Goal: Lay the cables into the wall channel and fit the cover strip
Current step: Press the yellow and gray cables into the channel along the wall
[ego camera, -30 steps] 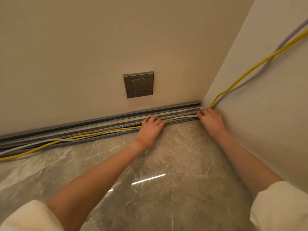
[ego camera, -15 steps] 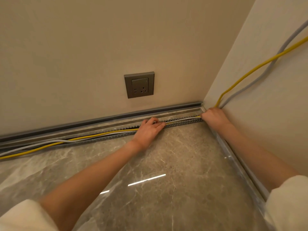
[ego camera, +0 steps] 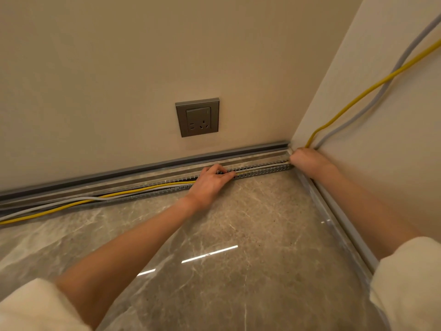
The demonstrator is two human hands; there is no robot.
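Note:
An open grey slotted channel (ego camera: pixel 262 172) runs along the foot of the back wall into the right corner. A yellow cable (ego camera: pixel 143 190) and a grey cable (ego camera: pixel 78 199) lie in and beside it, rise at the corner and climb the right wall. My left hand (ego camera: pixel 210 181) lies on the channel at mid-length, fingers pinched on the cables there. My right hand (ego camera: pixel 306 161) is a fist in the corner, closed on both cables where they bend upward. No separate cover strip is visible.
A grey wall socket (ego camera: pixel 197 117) sits on the back wall above the channel. A grey skirting rail (ego camera: pixel 119 173) tops the channel. The floor is glossy marble tile (ego camera: pixel 226 223). Another skirting strip (ego camera: pixel 334 218) runs along the right wall.
My right hand has closed into a fist and drawn tight into the corner, pulling the cables there. My left hand has slid slightly left along the channel, fingers curling onto the cables.

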